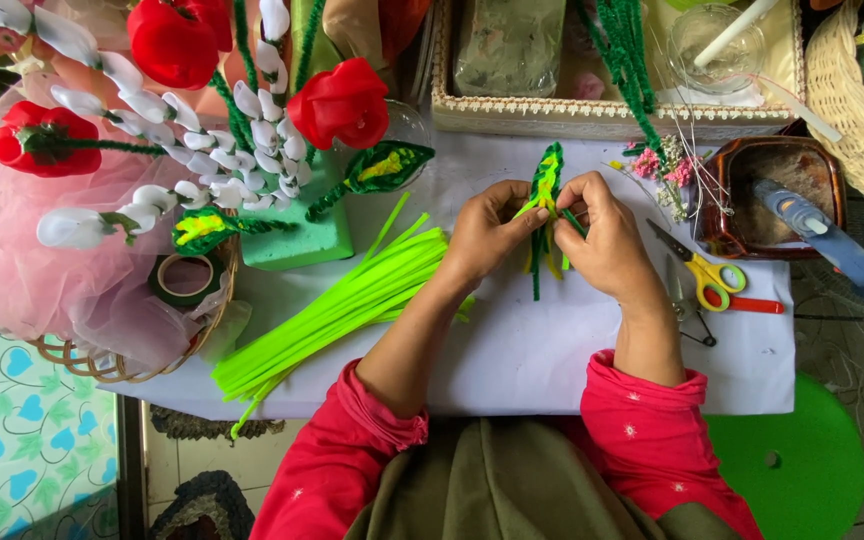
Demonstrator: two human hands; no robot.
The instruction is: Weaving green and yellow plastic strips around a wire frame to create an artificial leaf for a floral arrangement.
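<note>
A: Item one, held work?

B: A pipe-cleaner leaf (pixel 547 185), dark green edge with yellow-green centre, upright over the white sheet (pixel 552 350) at mid-table. Left hand (pixel 487 235) pinches its lower part between thumb and fingertips; right hand (pixel 607 245) is clenched on the loose stems just beside it. Both hands touch the leaf; green and yellow tails hang below the fingers.

A: Item two, stock near the left hand?

B: A bundle of lime-green pipe cleaners (pixel 342 310), lying diagonally on the sheet, passing under the left forearm.

A: Item three, right side?

B: Yellow-handled scissors (pixel 707 275), just beside the right wrist. Beyond them, a brown tray (pixel 727 190) with a blue glue gun (pixel 817 230) resting across it. A small sprig of pink dried flowers (pixel 657 165) lies near the tray.

A: Item four, left side?

B: Green foam block (pixel 302 235) bearing red fabric flowers (pixel 342 100), white petal sprays and two finished leaves. A tape roll (pixel 185 278) sits in a wicker basket (pixel 132 365) with pink netting.
</note>
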